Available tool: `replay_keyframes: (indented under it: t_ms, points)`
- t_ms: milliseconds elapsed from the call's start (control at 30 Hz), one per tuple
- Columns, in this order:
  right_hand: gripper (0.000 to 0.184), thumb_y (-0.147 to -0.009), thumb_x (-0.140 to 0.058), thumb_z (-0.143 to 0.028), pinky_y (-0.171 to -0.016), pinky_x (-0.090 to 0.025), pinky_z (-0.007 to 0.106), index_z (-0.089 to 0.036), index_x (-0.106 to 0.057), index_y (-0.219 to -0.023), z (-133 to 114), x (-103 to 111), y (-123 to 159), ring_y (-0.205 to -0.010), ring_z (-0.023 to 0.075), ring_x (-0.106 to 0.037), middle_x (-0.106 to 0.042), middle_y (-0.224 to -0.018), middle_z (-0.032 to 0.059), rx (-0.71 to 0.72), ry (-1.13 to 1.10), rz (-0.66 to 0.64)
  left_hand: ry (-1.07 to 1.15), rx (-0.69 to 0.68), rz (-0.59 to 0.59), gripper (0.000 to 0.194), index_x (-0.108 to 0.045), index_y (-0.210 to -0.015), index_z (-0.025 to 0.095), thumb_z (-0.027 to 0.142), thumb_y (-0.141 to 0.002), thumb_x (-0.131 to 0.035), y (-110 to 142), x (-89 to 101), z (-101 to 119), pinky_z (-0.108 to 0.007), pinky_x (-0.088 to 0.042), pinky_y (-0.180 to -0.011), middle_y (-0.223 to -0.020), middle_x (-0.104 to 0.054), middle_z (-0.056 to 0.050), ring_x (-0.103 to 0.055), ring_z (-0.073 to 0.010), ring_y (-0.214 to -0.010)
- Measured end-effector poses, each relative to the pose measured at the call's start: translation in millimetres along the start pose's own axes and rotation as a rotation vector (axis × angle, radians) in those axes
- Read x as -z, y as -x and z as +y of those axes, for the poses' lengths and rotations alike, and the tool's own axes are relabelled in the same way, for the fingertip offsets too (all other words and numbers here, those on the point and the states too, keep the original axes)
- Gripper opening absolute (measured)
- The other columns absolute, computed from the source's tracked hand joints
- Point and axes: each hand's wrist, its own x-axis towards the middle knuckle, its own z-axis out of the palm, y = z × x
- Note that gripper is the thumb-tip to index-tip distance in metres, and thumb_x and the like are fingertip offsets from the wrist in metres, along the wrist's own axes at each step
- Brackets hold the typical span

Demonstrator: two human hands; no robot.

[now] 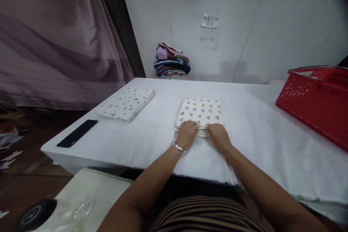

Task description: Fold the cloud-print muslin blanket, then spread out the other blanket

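Clamps the near edge of the tree-print cloth point(200, 110) in the closed grip of left hand point(187, 133) and right hand point(219, 138), near the surface's point(146, 136) front edge, between patterned cloth point(127, 104) and red basket point(317, 103).

On table point(152, 141): folded cloth point(200, 110) centre, second cloth point(127, 103) left, basket point(318, 105) right. Fabric stack point(172, 61) behind table, near wall point(190, 0).
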Motion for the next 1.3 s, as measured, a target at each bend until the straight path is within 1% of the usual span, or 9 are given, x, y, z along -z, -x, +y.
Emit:
replay_keyframes:
  t_ms: [133,333,600,767,833,967,1033,1167,1300]
  points:
    - [0.018,-0.088,-0.040,-0.013,-0.073,-0.036,0.030,-0.016,-0.058,-0.086,2.4,-2.4,0.1,-0.080,0.0184,-0.054,-0.064,-0.083,0.0061,0.013,0.015,0.017,-0.023,-0.014,0.026,0.013,-0.054,-0.085,0.019,0.022,-0.089,-0.043,-1.0,0.0,-1.7,-0.035,-0.037,-0.083,-0.090,-0.060,-0.003,-0.051,-0.0176,-0.089]
    - [0.017,-0.087,-0.042,-0.013,-0.074,-0.036,0.029,-0.017,-0.058,-0.087,4.5,-4.3,0.5,-0.080,0.0178,-0.055,-0.065,-0.083,0.0053,0.027,-0.011,0.003,-0.060,-0.049,0.027,0.018,-0.052,-0.079,0.019,0.018,-0.090,-0.037,-2.5,0.6,-5.9,-0.034,-0.037,-0.079,-0.075,-0.059,-0.002,-0.051,-0.0161,-0.076]
    - [0.017,-0.087,-0.040,-0.012,-0.071,-0.037,0.030,-0.016,-0.057,-0.089,4.6,-3.2,2.0,-0.076,0.0180,-0.055,-0.063,-0.078,0.0056,0.021,-0.021,-0.033,-0.095,-0.069,-0.024,0.019,-0.052,-0.084,0.018,0.013,-0.089,-0.034,-2.4,-0.1,-7.2,-0.034,-0.037,-0.078,-0.076,-0.058,-0.002,-0.051,-0.0166,-0.076]
    - [0.018,-0.087,-0.040,-0.011,-0.071,-0.037,0.030,-0.017,-0.056,-0.093,4.2,-1.9,1.2,-0.078,0.0179,-0.055,-0.062,-0.079,0.0053,0.013,-0.042,-0.037,-0.101,-0.092,-0.061,0.019,-0.053,-0.083,0.018,0.010,-0.086,-0.036,-2.2,-0.5,-10.0,-0.033,-0.038,-0.077,-0.076,-0.058,-0.003,-0.051,-0.0173,-0.077]
    - [0.019,-0.086,-0.040,-0.010,-0.071,-0.036,0.030,-0.017,-0.056,-0.093,4.8,-2.7,1.2,-0.078,0.0180,-0.054,-0.062,-0.079,0.0054,0.010,-0.034,-0.037,-0.092,-0.117,-0.083,0.019,-0.055,-0.084,0.018,0.009,-0.085,-0.038,-1.1,-0.2,-10.9,-0.033,-0.039,-0.078,-0.080,-0.059,-0.003,-0.052,-0.0173,-0.081]
    - [0.018,-0.086,-0.040,-0.011,-0.069,-0.036,0.029,-0.016,-0.057,-0.088,6.1,-5.1,1.7,-0.074,0.0177,-0.053,-0.061,-0.078,0.0062,0.007,-0.019,-0.035,-0.050,-0.143,-0.086,0.020,-0.058,-0.089,0.020,0.009,-0.084,-0.041,1.4,1.5,-10.2,-0.033,-0.039,-0.083,-0.105,-0.059,-0.005,-0.052,-0.0174,-0.096]
    - [0.017,-0.087,-0.040,-0.012,-0.069,-0.036,0.029,-0.016,-0.057,-0.087,6.2,-5.5,2.0,-0.073,0.0176,-0.052,-0.061,-0.078,0.0065,0.005,-0.020,-0.033,-0.037,-0.131,-0.092,0.018,-0.059,-0.091,0.021,0.013,-0.086,-0.043,0.9,3.0,-8.5,-0.034,-0.039,-0.084,-0.112,-0.057,-0.005,-0.051,-0.0180,-0.101]
    - [0.017,-0.088,-0.039,-0.013,-0.070,-0.036,0.029,-0.016,-0.056,-0.088,5.4,-4.4,2.1,-0.074,0.0179,-0.052,-0.061,-0.078,0.0062,-0.005,-0.030,-0.041,-0.033,-0.081,-0.160,0.015,-0.061,-0.092,0.022,0.022,-0.086,-0.047,-4.3,6.6,-4.5,-0.034,-0.040,-0.082,-0.108,-0.057,-0.004,-0.051,-0.0180,-0.097]
    - [0.017,-0.088,-0.039,-0.014,-0.070,-0.036,0.029,-0.016,-0.056,-0.088,5.3,-4.2,2.2,-0.074,0.0180,-0.052,-0.061,-0.077,0.0061,-0.012,-0.041,-0.051,-0.050,-0.081,-0.233,0.013,-0.063,-0.087,0.022,0.026,-0.085,-0.051,-10.4,10.4,-3.8,-0.034,-0.040,-0.080,-0.107,-0.057,-0.002,-0.051,-0.0182,-0.095]
